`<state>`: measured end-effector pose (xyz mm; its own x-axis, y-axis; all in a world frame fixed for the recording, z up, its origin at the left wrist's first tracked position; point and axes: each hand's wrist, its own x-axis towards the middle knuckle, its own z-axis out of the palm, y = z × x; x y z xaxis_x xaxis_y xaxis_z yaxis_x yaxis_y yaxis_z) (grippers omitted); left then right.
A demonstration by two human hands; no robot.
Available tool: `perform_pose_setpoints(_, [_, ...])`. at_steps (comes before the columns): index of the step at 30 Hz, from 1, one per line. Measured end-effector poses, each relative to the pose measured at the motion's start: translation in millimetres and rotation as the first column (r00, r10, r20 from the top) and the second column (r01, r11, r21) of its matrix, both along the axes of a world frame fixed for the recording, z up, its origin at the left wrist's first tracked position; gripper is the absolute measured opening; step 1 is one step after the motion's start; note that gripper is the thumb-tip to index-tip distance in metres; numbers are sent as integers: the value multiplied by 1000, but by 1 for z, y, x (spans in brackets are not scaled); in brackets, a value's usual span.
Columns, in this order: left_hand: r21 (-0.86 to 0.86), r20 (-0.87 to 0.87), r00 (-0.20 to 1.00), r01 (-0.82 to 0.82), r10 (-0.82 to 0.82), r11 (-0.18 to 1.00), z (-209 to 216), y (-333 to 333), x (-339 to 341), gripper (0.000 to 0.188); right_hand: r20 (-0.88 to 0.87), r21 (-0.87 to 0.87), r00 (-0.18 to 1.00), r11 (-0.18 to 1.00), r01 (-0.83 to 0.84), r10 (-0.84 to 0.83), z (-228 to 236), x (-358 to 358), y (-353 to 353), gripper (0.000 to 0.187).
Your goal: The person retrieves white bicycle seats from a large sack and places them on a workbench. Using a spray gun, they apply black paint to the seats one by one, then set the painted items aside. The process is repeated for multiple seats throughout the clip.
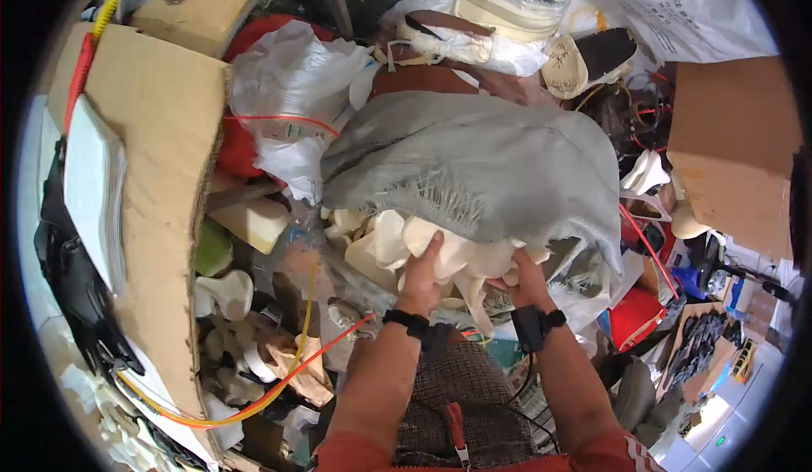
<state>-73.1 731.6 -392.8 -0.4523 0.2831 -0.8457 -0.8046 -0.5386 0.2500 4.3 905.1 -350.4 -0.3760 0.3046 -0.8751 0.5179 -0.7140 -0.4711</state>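
Note:
A big grey woven sack with a frayed edge lies in front of me, its mouth toward me. Cream-coloured curved moulded pieces spill from that mouth in a loose heap; their exact kind I cannot make out. My left hand grips the heap's near side, thumb on top of a smooth piece and fingers hidden beneath. My right hand holds pieces at the right side of the same heap, thumb up, other fingers mostly covered. Both wrists wear dark bands. A narrow cream piece hangs down between the hands.
Cardboard stands along the left, with a red and yellow cord beside more cream pieces. White plastic bags lie beyond the sack's left. At right are a cardboard box and a red item.

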Motion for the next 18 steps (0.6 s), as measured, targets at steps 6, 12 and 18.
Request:
perform_pose_setpoints(6, [-33, 7, 994, -110, 110, 993, 80, -2, 10, 40, -91, 368, 910, 863, -346, 404, 49, 23, -22, 33])
perform_pose_setpoints(12, [-186, 28, 978, -196, 205, 963, 147, -22, 47, 41, -112, 316, 910, 883, -348, 399, 103, 52, -47, 30])
perform_pose_setpoints(18, [-95, -209, 968, -159, 136, 983, 225, -45, 76, 40, 84, 680, 687, 462, -569, 722, 199, 86, -67, 35])
